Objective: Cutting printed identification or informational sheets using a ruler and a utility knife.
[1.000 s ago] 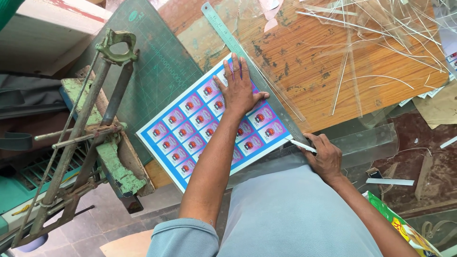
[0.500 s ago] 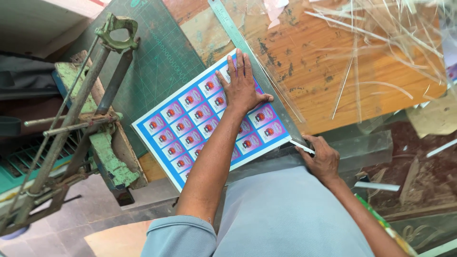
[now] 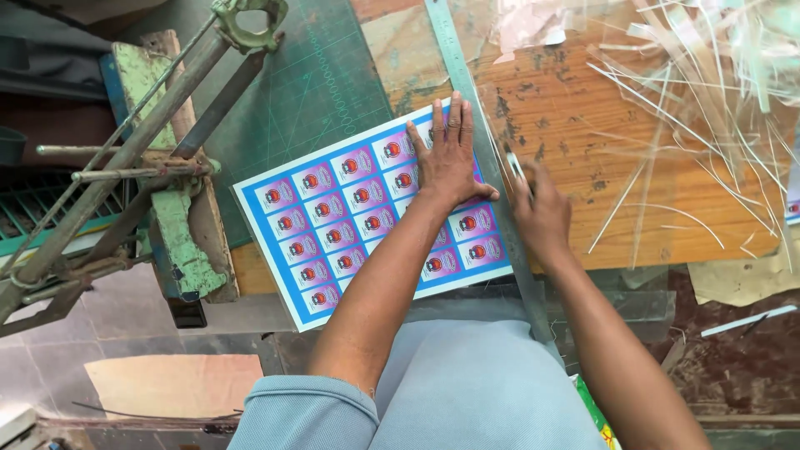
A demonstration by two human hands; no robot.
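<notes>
The left hand [image 3: 448, 158] lies flat, fingers spread, on the sticker sheet [image 3: 367, 208] just beside the steel ruler [image 3: 487, 167], whose long axis runs away from the person; the right hand [image 3: 542, 212] grips a small cutting blade [image 3: 515, 163] along the ruler's far edge.

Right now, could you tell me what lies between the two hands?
In the head view, a metal ruler runs between the left hand, flat on the printed sheet, and the right hand.
</notes>
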